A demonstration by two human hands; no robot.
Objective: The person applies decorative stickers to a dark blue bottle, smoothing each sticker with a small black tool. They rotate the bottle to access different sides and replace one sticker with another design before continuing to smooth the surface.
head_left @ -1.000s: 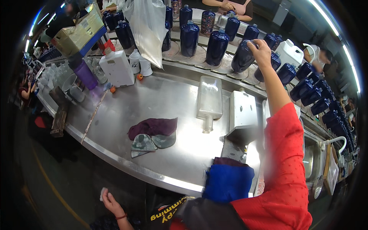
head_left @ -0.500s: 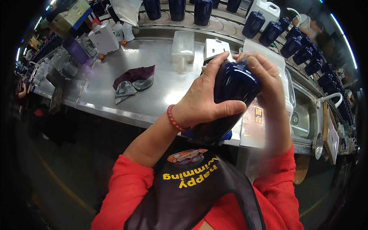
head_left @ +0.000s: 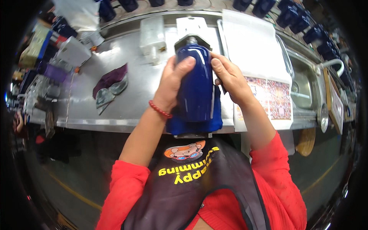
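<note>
Purple cloth (head_left: 110, 79) on metal bench (head_left: 135, 85)

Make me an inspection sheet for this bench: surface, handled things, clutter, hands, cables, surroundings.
Surface: shiny metal bench.
Handled things: dark blue bottle, neck pointing away from the person, over a blue cloth.
Clutter: purple cloth; clear bottle lying down; printed sheet.
Hands: left hand grips the bottle's left side; right hand at its right side, grip unclear.
Cables: nothing seen.
Surroundings: sink on the right.

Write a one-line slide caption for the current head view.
Left hand on a glossy blue bottle, right hand at its side, blue cloth beneath, at a steel worktop.
</note>
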